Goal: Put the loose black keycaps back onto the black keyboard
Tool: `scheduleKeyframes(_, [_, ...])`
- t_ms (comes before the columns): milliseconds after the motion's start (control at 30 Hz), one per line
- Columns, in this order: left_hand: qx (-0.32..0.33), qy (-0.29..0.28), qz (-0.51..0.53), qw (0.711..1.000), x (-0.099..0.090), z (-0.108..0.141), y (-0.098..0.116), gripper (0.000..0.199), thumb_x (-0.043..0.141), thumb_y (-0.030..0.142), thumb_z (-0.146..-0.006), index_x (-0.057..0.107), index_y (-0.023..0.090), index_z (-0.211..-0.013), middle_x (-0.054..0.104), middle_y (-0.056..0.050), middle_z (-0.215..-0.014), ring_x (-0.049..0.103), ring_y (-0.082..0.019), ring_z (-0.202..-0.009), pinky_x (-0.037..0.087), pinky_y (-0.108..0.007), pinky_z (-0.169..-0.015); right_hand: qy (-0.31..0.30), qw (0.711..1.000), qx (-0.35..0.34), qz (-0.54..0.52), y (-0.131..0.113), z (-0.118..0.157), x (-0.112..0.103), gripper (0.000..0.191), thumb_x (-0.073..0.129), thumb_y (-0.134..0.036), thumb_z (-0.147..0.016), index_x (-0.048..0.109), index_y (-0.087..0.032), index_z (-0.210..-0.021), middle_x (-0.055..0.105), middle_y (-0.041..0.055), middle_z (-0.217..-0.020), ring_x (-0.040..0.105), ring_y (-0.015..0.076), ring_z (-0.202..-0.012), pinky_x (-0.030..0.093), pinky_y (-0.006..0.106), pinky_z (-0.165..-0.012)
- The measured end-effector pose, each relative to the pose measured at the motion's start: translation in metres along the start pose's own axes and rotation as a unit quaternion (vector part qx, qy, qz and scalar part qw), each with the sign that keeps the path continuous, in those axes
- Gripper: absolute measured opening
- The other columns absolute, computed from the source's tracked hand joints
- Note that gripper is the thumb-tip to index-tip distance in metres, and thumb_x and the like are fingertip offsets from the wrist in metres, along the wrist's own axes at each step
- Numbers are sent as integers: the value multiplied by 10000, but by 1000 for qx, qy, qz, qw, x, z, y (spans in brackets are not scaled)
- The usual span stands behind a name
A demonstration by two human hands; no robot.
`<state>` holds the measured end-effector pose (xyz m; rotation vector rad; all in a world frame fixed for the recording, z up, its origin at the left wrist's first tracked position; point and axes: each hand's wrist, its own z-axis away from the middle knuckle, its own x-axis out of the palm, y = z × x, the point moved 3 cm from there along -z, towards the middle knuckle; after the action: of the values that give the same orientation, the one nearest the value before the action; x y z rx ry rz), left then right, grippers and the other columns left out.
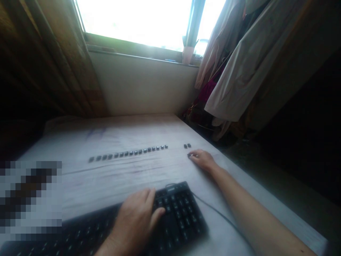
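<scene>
A black computer keyboard (183, 213) lies at a slant across the near part of the white-covered surface. A dark bare patch shows among its keys, beside the number pad. My left hand (134, 217) rests over the keyboard and grips it, with the fingers toward its far edge and the thumb apart. Farther off to the right, my right hand (203, 159) is closed in a pinch on a small dark keycap (189, 155), low over the cloth. Just beyond it sit two loose keycaps (187, 145). A long row of several keycaps (130, 153) stretches to the left.
The keyboard's cable (221, 215) runs off to the lower right, under my right forearm. White wrinkled cloth (138, 128) covers the surface, whose right edge drops into shadow. Clothes (234, 81) hang at the right, and a curtain (53, 60) hangs left of the bright window.
</scene>
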<state>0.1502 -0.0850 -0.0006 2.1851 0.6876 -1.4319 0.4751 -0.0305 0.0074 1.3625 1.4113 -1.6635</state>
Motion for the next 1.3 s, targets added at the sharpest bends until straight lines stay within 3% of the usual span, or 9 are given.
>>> scheduleKeyframes(133, [4, -10, -10, 1000, -1, -2, 1, 384, 556, 357, -938, 615, 86, -1204, 697, -173, -1120, 685, -319, -972, 567, -486, -831, -7, 999, -18, -37, -18, 14, -5, 237, 628, -239, -819, 756, -187, -1012, 748, 77, -979, 675, 205, -831, 505, 303, -783])
scheduleKeyframes(267, [5, -11, -7, 1000, -3, -3, 2, 384, 536, 367, -946, 624, 90, -1197, 700, -174, -1108, 689, -311, -946, 571, -470, -813, -42, 993, -64, -85, -45, 48, -10, 203, 646, -231, -811, 753, -198, -980, 743, 46, -911, 666, 165, -787, 511, 260, -729])
scheduleKeyframes(400, [9, -7, 0, 1000, -3, -3, 1, 408, 482, 396, -970, 623, 92, -1203, 698, -172, -1111, 683, -312, -952, 565, -475, -818, -88, 965, -144, -202, -64, 87, -11, 101, 665, -188, -781, 747, -182, -840, 720, 35, -816, 648, 154, -737, 504, 261, -691])
scheduleKeyframes(500, [17, -3, -11, 1000, -3, -2, 2, 434, 466, 408, -976, 622, 73, -1203, 690, -187, -1125, 674, -330, -979, 556, -499, -831, -113, 954, -156, -230, -68, 104, -7, 90, 655, -138, -772, 728, -186, -751, 698, 16, -753, 643, 145, -716, 497, 261, -692])
scheduleKeyframes(700, [23, 5, -7, 1000, -3, -2, 3, 417, 420, 392, -992, 609, 103, -1226, 683, -168, -1154, 664, -313, -1007, 546, -475, -847, -84, 947, -210, -228, -73, 111, -8, 107, 616, -135, -813, 712, -177, -795, 683, 30, -784, 629, 150, -727, 499, 276, -698])
scheduleKeyframes(933, [31, 18, -1, 999, -2, -1, 4, 393, 393, 366, -1002, 610, 111, -1207, 686, -165, -1133, 667, -303, -980, 542, -454, -827, -79, 950, -278, -119, -96, 118, -1, 280, 676, -221, -814, 716, -212, -1091, 688, 68, -971, 641, 196, -876, 508, 317, -797])
scheduleKeyframes(1100, [34, 24, -8, 999, -3, -2, 4, 400, 380, 368, -1007, 613, 102, -1194, 690, -166, -1107, 669, -305, -956, 548, -452, -802, -83, 950, -290, -79, -103, 116, 11, 166, 668, -273, -838, 734, -212, -977, 690, 58, -919, 638, 189, -839, 501, 298, -774])
scheduleKeyframes(1200, [46, 54, -3, 997, -7, -3, 5, 392, 393, 354, -1005, 594, 108, -1235, 682, -157, -1131, 656, -301, -988, 534, -452, -841, -73, 949, -269, -146, -102, 116, 12, 161, 578, -276, -901, 715, -192, -909, 682, 59, -886, 634, 173, -812, 491, 285, -759])
scheduleKeyframes(1300, [65, 85, 24, 994, -13, -6, 8, 361, 397, 307, -1005, 571, 139, -1273, 676, -129, -1135, 645, -281, -999, 521, -443, -877, -67, 940, -239, -234, -101, 117, 10, 299, 469, -279, -949, 640, -183, -723, 625, 32, -741, 595, 147, -711, 473, 266, -700])
